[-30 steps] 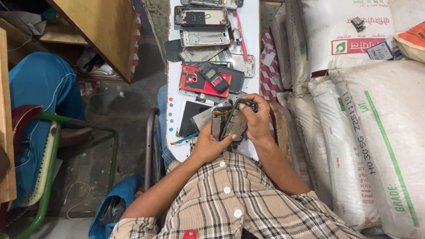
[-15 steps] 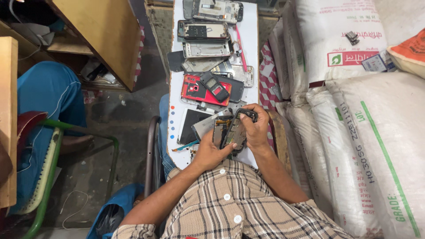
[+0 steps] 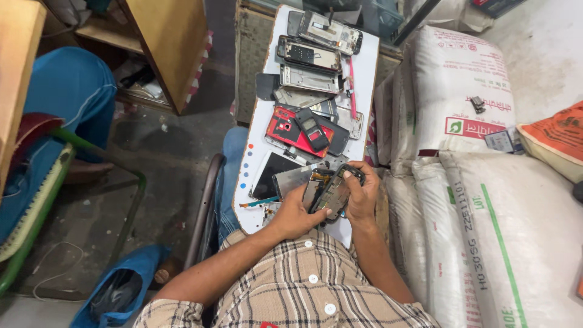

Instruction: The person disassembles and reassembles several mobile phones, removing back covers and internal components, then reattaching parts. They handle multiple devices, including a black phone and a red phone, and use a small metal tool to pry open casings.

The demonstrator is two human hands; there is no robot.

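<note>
Sacks (image 3: 498,200), white and woven with green and red print, fill my right side and are the largest things in view, lying stacked against each other. On my left stands a wooden cabinet (image 3: 167,42), and below it a green metal chair frame (image 3: 91,164) over the grey floor. Straight ahead lies the white board (image 3: 255,164) that serves as a worktable, long and narrow, covered with many opened phones and phone parts. Among them I see a red phone back (image 3: 286,129) with a small dark keypad phone (image 3: 311,129) lying across it, and nearer to me a flat dark screen panel (image 3: 270,176). Several bare metal phone frames (image 3: 310,56) lie at the far end of the board.

At the near end of the board I hold a disassembled phone (image 3: 331,193) with both hands, lifted a little above the surface. My left hand (image 3: 296,212) is closed around its lower side, thumb on top. My right hand (image 3: 361,193) grips the upper edge, fingers curled over it. What the fingertips press there is too small for me to tell
</note>
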